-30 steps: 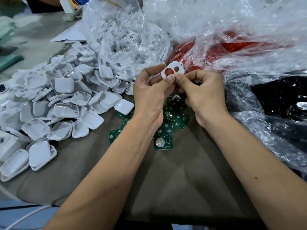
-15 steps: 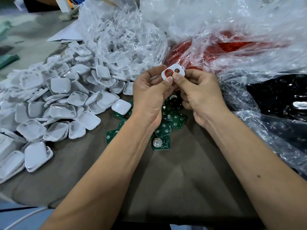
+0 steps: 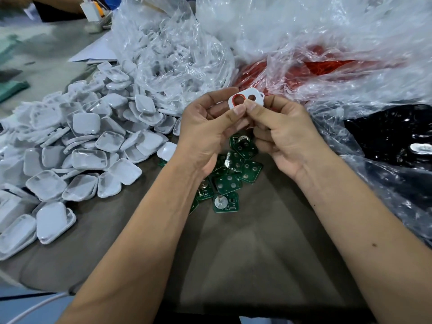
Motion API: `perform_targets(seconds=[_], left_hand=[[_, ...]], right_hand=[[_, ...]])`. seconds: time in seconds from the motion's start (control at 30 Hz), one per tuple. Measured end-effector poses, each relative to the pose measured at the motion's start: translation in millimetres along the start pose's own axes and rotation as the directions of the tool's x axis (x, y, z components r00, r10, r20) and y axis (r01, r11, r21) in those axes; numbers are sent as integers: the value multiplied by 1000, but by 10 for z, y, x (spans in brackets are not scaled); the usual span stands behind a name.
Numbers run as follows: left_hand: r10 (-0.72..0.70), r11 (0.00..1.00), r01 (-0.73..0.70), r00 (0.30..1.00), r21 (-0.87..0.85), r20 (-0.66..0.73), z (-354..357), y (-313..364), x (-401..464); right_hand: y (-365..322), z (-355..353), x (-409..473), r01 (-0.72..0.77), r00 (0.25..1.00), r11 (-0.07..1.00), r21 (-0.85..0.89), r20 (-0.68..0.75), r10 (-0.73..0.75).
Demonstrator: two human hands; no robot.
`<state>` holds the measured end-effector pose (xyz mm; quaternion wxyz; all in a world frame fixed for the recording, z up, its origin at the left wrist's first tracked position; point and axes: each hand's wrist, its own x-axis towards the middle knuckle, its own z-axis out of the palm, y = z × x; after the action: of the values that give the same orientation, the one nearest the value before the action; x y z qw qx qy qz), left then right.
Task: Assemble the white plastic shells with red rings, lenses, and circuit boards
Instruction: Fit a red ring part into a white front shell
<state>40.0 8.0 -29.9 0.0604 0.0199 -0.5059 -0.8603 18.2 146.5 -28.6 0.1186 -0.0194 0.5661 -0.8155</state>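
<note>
Table: a brown-grey table top [image 3: 245, 253] lies nearest the camera, with both bare forearms reaching over it from the near edge.
Circuit boards: a small heap of green circuit boards [image 3: 230, 181] lies on the table directly below the hands; the closest one [image 3: 226, 202] carries a round silver part.
Left hand: the left hand [image 3: 203, 134] is held above the boards, thumb and curled fingers pinching the near edge of the white plastic shell [image 3: 247, 99].
Right hand: the right hand [image 3: 284, 134] pinches the same shell from the other side, its thumb tip touching the left thumb tip on the shell's lower rim.
Shell: held in the air between both hands, it has two round openings; a red ring [image 3: 238, 99] sits in the left, larger one.
Loose shells: a wide pile of white shell halves [image 3: 81, 146] spreads over the table to the left.
Bags: beyond the hands, one clear plastic bag [image 3: 177, 47] holds more white parts, and another [image 3: 322, 71] holds red parts.
Dark bag: black, glossy contents [image 3: 392, 136] lie at far right.
</note>
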Motion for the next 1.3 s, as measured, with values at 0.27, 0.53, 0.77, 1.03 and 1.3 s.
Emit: perform_targets(seconds=[0.27,0.53,0.77,1.03,1.3], left_hand=[[31,995,-33,999,98,28,-18,16,18],[4,984,-3,1000,180,-7,-44,-5,21],[24,975,-33,999,221,46,-104,59,29],[103,909,-86,994,407,-21,-97,13,21],[132,914,-59,979,400,-157,-110,53,62]], right_hand=[[-19,-2,-25,-8,999,1000,8,38,8],[36,31,-36,22,999,993,-116,-31,-26],[30,18,-12,54,998,992,-111,-32,-58],[69,47,-23,124,982,963,-241,-110,-154],[-1,29,-31,38,999,977,-212,-7,-41]])
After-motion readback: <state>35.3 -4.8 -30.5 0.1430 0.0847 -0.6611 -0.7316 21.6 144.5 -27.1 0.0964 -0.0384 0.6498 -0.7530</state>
